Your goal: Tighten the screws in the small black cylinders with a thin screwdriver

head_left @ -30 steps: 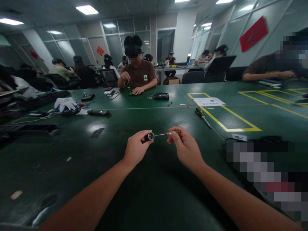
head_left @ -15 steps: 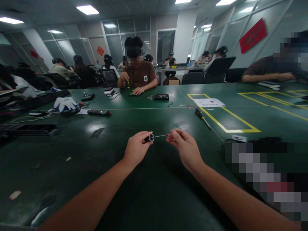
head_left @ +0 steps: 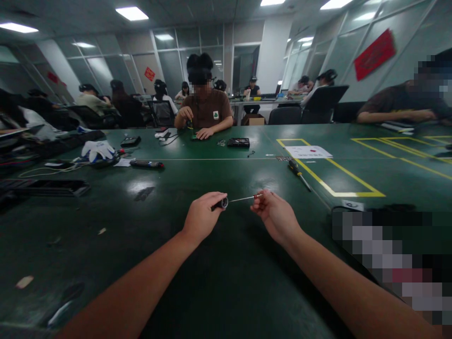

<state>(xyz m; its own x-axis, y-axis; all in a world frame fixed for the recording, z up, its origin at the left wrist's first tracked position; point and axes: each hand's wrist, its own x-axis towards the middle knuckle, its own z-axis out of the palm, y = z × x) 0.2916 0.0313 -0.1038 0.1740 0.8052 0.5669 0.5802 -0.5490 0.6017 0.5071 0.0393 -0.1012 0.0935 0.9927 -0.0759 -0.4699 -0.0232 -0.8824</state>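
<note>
My left hand (head_left: pixel 202 214) is closed around a short black tube (head_left: pixel 223 203), whose round, light-rimmed open end faces right. Between the fingertips of my right hand (head_left: pixel 277 212) is a thin metal rod (head_left: pixel 243 199) with a red part near the fingers. It looks like a slim screwdriver, but its kind is not certain. The rod points left, and its tip is just outside the mouth of the tube. Both hands are above the green table (head_left: pixel 219 268). The inside of the tube is too small to make out.
A yellow-and-black screwdriver (head_left: pixel 299 175) lies beyond my right hand, near a white sheet (head_left: pixel 308 151). White-and-blue gloves (head_left: pixel 98 151) and a dark pen-like tool (head_left: pixel 147 164) are at the left. Across the table a person (head_left: pixel 208 108) works on a small board. A pixelated object (head_left: pixel 384 254) is at the right.
My right hand has moved right with the rod, drawing its tip away from the mouth of the tube. My left hand has stayed nearly in place, and the view has shifted slightly.
</note>
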